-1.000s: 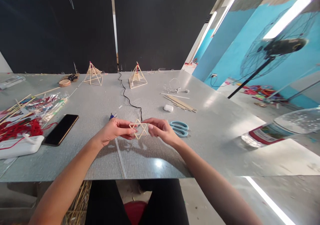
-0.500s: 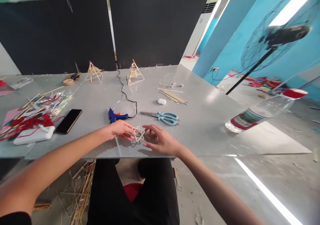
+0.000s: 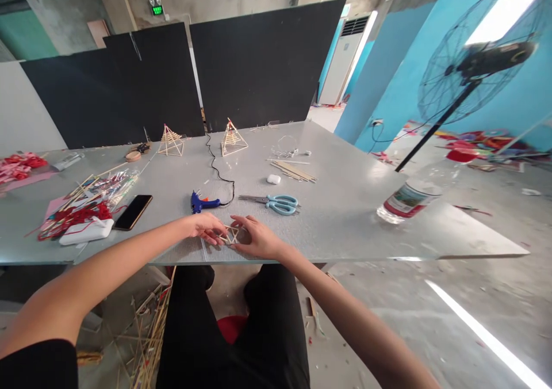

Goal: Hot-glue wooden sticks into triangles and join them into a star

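A small star-shaped frame of thin wooden sticks [image 3: 232, 235] is between my hands, just over the table near its front edge. My left hand [image 3: 209, 228] grips its left side with bent fingers. From the right, my right hand [image 3: 257, 237] has its index finger and thumb on the frame's far and near edges. Beyond my left hand lies a blue glue gun [image 3: 202, 202] with a black cord. Light-blue-handled scissors [image 3: 282, 204] lie just past my right hand, blades pointing left.
Two stick pyramids [image 3: 233, 140] stand at the back. Loose sticks [image 3: 293, 171] and a white earphone case [image 3: 273, 179] lie beyond the scissors. A black phone [image 3: 134, 212], red yarn [image 3: 81, 216] and a white box [image 3: 87, 232] are at left; a plastic bottle [image 3: 407, 199] stands right.
The head view has tilted up and shifted a little left. My right hand has closed in on the star frame, its fingers now at the frame's edges. My left hand keeps its grip.
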{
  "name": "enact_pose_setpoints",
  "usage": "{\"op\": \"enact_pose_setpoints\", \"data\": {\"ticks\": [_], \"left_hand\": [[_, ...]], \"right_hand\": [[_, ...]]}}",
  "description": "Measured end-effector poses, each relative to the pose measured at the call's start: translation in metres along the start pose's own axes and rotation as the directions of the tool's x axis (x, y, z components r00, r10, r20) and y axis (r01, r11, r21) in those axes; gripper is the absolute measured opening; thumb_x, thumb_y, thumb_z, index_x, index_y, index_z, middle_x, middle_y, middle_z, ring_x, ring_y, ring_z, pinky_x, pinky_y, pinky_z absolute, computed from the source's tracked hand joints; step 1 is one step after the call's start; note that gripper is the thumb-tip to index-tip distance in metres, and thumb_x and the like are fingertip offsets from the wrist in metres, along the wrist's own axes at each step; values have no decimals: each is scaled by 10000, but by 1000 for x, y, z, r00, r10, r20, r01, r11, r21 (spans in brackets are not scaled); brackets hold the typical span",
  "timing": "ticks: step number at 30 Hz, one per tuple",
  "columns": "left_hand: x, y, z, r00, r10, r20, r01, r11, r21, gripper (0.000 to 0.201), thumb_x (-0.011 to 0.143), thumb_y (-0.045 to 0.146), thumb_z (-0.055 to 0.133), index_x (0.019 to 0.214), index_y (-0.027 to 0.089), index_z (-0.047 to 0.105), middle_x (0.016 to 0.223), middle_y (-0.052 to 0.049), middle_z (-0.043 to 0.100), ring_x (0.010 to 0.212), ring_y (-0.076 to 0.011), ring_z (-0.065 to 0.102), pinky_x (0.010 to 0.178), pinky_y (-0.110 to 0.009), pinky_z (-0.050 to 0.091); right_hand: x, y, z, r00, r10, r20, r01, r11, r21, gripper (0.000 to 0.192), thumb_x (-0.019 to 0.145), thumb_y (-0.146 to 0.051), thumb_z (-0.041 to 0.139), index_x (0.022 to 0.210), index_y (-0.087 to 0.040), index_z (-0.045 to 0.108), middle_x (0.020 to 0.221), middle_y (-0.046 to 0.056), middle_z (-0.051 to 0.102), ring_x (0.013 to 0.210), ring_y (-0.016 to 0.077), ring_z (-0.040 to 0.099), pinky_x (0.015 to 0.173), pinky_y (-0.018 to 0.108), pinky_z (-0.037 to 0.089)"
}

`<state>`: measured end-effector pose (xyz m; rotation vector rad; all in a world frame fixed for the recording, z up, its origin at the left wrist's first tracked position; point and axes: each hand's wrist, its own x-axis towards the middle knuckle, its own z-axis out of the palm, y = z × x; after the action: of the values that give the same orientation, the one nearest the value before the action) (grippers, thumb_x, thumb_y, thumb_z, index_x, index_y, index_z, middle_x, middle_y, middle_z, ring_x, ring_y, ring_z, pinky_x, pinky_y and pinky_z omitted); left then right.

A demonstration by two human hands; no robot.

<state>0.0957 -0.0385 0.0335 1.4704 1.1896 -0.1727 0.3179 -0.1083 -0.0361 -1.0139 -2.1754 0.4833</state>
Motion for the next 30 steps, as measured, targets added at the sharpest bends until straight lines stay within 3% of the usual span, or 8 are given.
{"op": "enact_pose_setpoints", "data": {"ticks": [5,8,12,17,24,30], "left_hand": [[-16,6,-5,997,39,-61,-28,985,171,347,987,368,649,1259,156,617,1238,-97,654,1049,-226,675,891,-431,597],[-27,-3,0,964,182,-196,-119,948,296,363,987,364,650,1285,161,603,1255,-100,644,1057,-230,671,891,-434,598],[-38,-28,23,820,443,-363,-235,838,492,410,984,368,650,1339,177,577,1338,-112,606,1149,-261,639,968,-488,564],[-31,-51,47,658,595,-461,-229,742,630,401,987,381,644,1329,180,583,1319,-110,617,1143,-257,640,981,-492,555],[-18,-62,58,511,707,-489,-221,658,719,372,996,382,631,1307,180,597,1285,-104,636,1101,-239,656,953,-465,571],[-8,-65,61,423,728,-540,-165,647,744,358,1000,381,625,1297,182,603,1280,-103,639,1086,-232,660,946,-457,575]], "right_hand": [[3,-3,-1,1000,-20,3,20,1000,-8,651,911,-508,698,1445,-195,493,1231,119,661,1126,282,632,959,489,529],[1,-4,-1,1000,-14,-4,14,1000,-17,722,874,-473,750,1477,-200,462,1228,127,687,1162,290,608,983,466,517],[-8,-4,4,999,26,-41,-27,999,-26,744,875,-429,759,1504,-230,416,1254,111,703,1152,298,596,981,470,509],[-13,-3,8,996,49,-78,-51,998,-24,697,888,-387,749,1489,-240,428,1247,99,716,1112,293,603,997,493,492],[-10,-3,7,995,53,-86,-55,998,-21,604,901,-382,734,1431,-219,494,1194,110,725,1093,278,614,942,460,527],[2,1,6,999,8,-43,-10,999,-46,445,966,-433,663,1330,-190,582,1218,95,666,1075,249,653,931,467,554]]}}
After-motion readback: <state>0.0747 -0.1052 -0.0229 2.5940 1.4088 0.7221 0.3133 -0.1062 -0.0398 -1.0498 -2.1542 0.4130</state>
